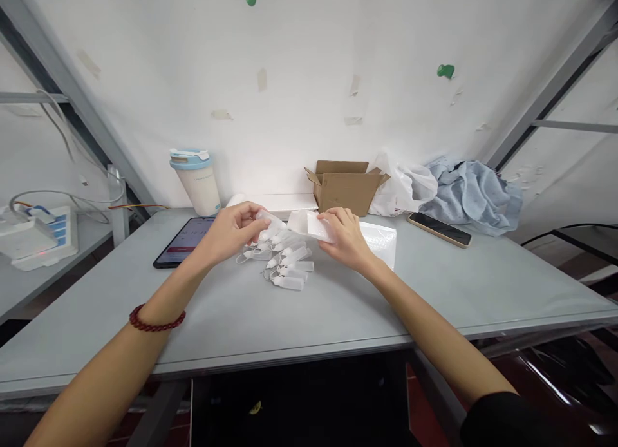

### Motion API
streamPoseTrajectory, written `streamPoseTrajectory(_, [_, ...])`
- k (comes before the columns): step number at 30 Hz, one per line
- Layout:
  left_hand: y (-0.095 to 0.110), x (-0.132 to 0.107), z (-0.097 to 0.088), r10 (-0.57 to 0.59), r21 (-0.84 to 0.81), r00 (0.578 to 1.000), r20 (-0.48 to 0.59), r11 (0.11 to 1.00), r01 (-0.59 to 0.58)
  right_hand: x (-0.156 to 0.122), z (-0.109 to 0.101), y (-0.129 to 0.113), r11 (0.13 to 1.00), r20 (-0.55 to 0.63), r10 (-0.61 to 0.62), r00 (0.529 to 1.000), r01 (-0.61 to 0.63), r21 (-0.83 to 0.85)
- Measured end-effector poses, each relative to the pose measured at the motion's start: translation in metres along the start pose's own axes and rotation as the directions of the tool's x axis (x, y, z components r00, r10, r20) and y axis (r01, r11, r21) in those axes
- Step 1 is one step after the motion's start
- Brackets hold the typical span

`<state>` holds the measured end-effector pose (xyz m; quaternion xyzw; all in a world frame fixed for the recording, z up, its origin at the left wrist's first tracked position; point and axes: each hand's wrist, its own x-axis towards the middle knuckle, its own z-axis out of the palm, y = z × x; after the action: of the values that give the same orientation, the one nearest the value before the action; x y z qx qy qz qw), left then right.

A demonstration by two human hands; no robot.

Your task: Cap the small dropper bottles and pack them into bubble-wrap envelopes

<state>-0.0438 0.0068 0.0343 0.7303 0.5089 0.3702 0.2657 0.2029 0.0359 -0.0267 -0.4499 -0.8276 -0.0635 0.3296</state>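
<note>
My left hand [232,231] pinches a crumpled, translucent plastic piece [271,223] between thumb and fingers. My right hand [346,237] is closed around a small white box [316,227]. The box lies on its side in the grip, its open end turned left toward the plastic piece; a narrow gap or light contact between the two is hard to tell. Below both hands, several small translucent bottles [290,283] with white tips and thin loops lie in a loose pile on the grey table [232,331]. A white bubble mailer [383,241] lies partly behind my right hand.
A smartphone [178,244] and a lidded cup [197,183] stand left. Toward the back right are an open cardboard box [346,192], a white plastic bag [403,186], a blue cloth [476,192] and another phone [439,230]. A power strip [60,231] sits far left.
</note>
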Motion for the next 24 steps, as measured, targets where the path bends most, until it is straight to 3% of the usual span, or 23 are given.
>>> streamPoseTrajectory(4, [-0.002, 0.000, 0.010, 0.002, -0.171, 0.997, -0.073, 0.985, -0.014, -0.001, 0.000, -0.005, 1.000, 0.015, -0.004, 1.000, 0.004, 0.013])
streamPoseTrajectory(8, [-0.007, 0.001, 0.016, 0.046, -0.299, 0.981, -0.188, 0.949, -0.102, 0.000, -0.001, -0.007, 1.000, 0.018, -0.004, 1.000, 0.003, 0.022])
streamPoseTrajectory(11, [-0.009, 0.001, 0.018, 0.058, -0.338, 0.965, -0.257, 0.930, -0.146, 0.000, -0.001, -0.007, 1.000, 0.024, -0.002, 1.000, 0.001, 0.027])
streamPoseTrajectory(13, [-0.009, 0.001, 0.020, 0.055, -0.319, 0.967, -0.249, 0.938, -0.135, 0.000, -0.001, -0.008, 1.000, 0.026, -0.003, 1.000, 0.003, 0.029])
streamPoseTrajectory(16, [-0.010, 0.002, 0.025, 0.046, -0.192, 0.986, -0.163, 0.978, -0.077, -0.001, -0.002, -0.011, 0.999, 0.018, -0.017, 1.000, 0.017, 0.033])
streamPoseTrajectory(19, [-0.016, 0.003, 0.031, 0.118, 0.072, 0.988, -0.104, 0.991, -0.111, -0.002, -0.003, -0.015, 0.999, 0.022, -0.029, 0.999, 0.029, 0.034])
streamPoseTrajectory(22, [-0.022, 0.004, 0.036, 0.238, 0.364, 0.969, -0.073, 0.911, -0.196, -0.003, -0.003, -0.017, 0.999, 0.044, -0.026, 0.999, 0.024, 0.028])
streamPoseTrajectory(24, [-0.024, 0.003, 0.038, 0.252, 0.484, 0.966, -0.056, 0.853, -0.194, -0.003, -0.003, -0.018, 1.000, 0.046, -0.020, 0.999, 0.018, 0.025])
